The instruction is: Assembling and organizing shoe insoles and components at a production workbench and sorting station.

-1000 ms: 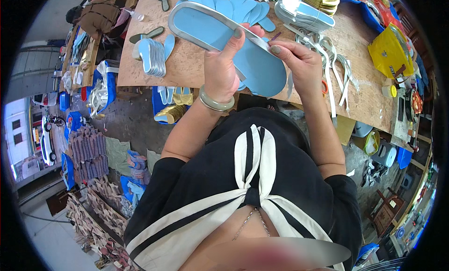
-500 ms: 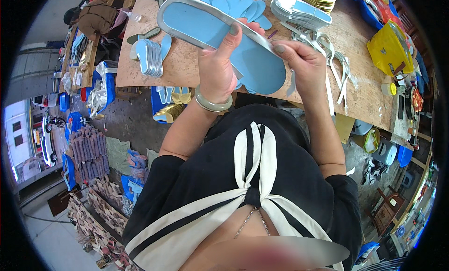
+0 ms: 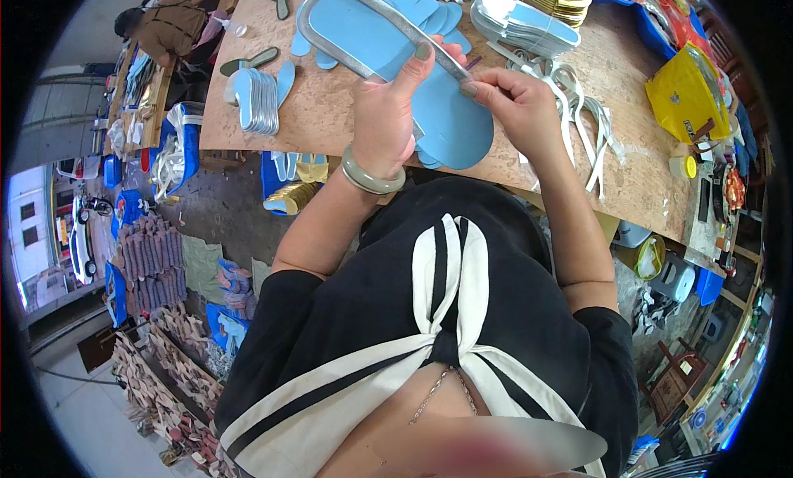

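A light-blue insole [image 3: 351, 28] with a silver edging strip [image 3: 442, 55] round its rim is held up over the table. My left hand [image 3: 384, 111] is closed round its middle, thumb on top and fingertips showing at the far side. The thumb and index finger of my right hand [image 3: 524, 106] pinch the silver strip at the right edge, near the insole's bare blue end [image 3: 458, 127]. Beyond my hands lie loose light-blue insole pieces [image 3: 438, 16], partly hidden by the held one.
Bundled silver-edged insoles [image 3: 258, 102] stand at left, and another stack [image 3: 520, 24] at the back right. White strips [image 3: 586, 119] trail over the table [image 3: 636, 73]. Two dark-bladed tools [image 3: 252, 61] lie at left. A yellow bag [image 3: 686, 94] and a lidded jar [image 3: 684, 166] sit at right.
Both hands and the insole have shifted slightly; the insole's far end is now further right and higher, and the right hand has moved left along the edge. At far left, a person has moved.
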The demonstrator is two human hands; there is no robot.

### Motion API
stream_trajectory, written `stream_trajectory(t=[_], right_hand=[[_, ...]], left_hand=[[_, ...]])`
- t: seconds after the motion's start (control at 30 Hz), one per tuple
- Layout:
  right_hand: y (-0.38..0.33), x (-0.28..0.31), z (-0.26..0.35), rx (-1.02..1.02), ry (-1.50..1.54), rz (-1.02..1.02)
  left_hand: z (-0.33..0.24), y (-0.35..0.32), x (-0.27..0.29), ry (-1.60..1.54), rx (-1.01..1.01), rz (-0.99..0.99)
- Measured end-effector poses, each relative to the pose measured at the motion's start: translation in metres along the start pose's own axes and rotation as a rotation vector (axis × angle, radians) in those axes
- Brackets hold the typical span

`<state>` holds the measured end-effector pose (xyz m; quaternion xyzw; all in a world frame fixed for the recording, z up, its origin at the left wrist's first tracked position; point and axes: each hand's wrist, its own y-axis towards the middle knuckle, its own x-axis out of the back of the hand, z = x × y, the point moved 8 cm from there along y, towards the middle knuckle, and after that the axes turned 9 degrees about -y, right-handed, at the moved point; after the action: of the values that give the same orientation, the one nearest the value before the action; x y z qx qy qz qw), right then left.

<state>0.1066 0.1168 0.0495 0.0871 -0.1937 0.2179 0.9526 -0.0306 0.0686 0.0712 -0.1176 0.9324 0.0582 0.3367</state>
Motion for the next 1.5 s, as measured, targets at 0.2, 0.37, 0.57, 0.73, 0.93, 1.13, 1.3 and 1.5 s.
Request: stream_trajectory(t=[0.2, 0.37, 0.57, 0.73, 0.93, 1.13, 1.3, 1.5], right_hand=[[0.021, -0.003, -0.01, -0.001, 0.096, 0.141], [0.027, -0.015, -0.03, 0.034, 0.246, 0.22], [0.049, -0.04, -0.051, 0.052, 0.517, 0.284], [0.068, -0.067, -0.104, -0.261, 0.542, 0.549], [0.111, -0.067, -0.135, -0.077, 0.183, 0.628], [0.151, -0.032, -0.172, 0.059, -0.221, 0.403], [0.106, 0.045, -0.237, -0.135, -0.674, 0.074], [-0.068, 0.015, -0.367, -0.435, -1.04, 0.445]], left_hand=[[0.008, 0.005, -0.006, 0.107, -0.024, 0.046], [0.012, 0.012, 0.008, 0.161, 0.011, 0.024], [0.045, 0.007, 0.018, 0.126, 0.223, 0.427], [0.063, 0.02, 0.06, 0.002, 0.323, 0.15], [0.082, 0.033, 0.092, 0.06, 0.554, 0.175], [0.092, 0.049, 0.143, 0.607, 0.449, 0.229], [0.112, 0.043, 0.184, 1.031, 0.323, 0.254], [0.128, 0.035, 0.203, 0.506, 0.42, -0.044]])
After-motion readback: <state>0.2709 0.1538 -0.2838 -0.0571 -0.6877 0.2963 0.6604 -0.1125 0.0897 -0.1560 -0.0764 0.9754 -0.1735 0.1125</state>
